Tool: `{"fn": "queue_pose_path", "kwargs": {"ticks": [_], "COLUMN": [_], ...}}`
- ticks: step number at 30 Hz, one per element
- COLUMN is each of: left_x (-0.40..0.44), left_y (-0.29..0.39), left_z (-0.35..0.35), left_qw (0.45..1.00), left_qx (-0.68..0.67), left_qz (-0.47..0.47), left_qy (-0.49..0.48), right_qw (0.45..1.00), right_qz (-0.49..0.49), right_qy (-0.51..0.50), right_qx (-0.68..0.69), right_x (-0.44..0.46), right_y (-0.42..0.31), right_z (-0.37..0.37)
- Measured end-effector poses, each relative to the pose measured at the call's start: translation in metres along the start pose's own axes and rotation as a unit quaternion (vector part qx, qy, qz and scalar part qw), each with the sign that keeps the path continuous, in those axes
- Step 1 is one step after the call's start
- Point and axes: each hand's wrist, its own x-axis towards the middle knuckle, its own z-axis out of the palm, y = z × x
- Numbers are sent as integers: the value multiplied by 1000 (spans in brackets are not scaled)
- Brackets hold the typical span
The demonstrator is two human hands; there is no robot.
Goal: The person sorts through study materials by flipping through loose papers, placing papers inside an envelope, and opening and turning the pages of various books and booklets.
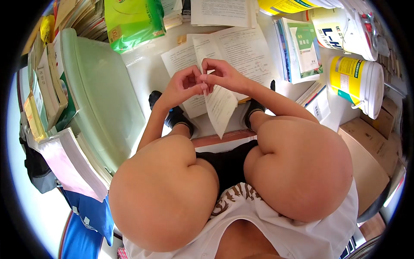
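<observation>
Between my knees, my left hand (184,87) and my right hand (223,77) meet with fingertips pressed together. Both pinch the edge of a printed paper sheet (220,110), which hangs tilted, its lower corner pointing toward me. The exact spot where the fingers grip is partly hidden by the fingers themselves. Beneath and beyond my hands lie more printed sheets (241,52), spread and overlapping on the floor between my feet. Some carry handwritten marks.
A pale green plastic bin (99,95) stands at left beside stacked books (51,86). A green plastic package (133,23) lies at the top. To the right are booklets (302,52), white-and-yellow buckets (355,82) and a cardboard box (366,146).
</observation>
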Motion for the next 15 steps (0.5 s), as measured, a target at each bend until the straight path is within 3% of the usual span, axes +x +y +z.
{"fn": "queue_pose_path", "kwargs": {"ticks": [7,9,12,15], "left_x": [-3,-5,-12,-29], "left_y": [0,-4,-12,-31], "left_z": [-3,-4,-9,-35], "left_qw": [1000,1000,996,954], "left_qx": [4,2,15,-195], "left_qz": [10,16,20,44], "left_qy": [17,20,87,225], "right_qw": [999,998,998,966], "right_qz": [-25,-26,-27,-5], "right_qy": [-4,42,57,233], "right_qx": [40,40,-1,116], "right_x": [-3,-6,-10,-28], "right_y": [0,-3,4,-3], "right_z": [-1,3,-20,-48]}}
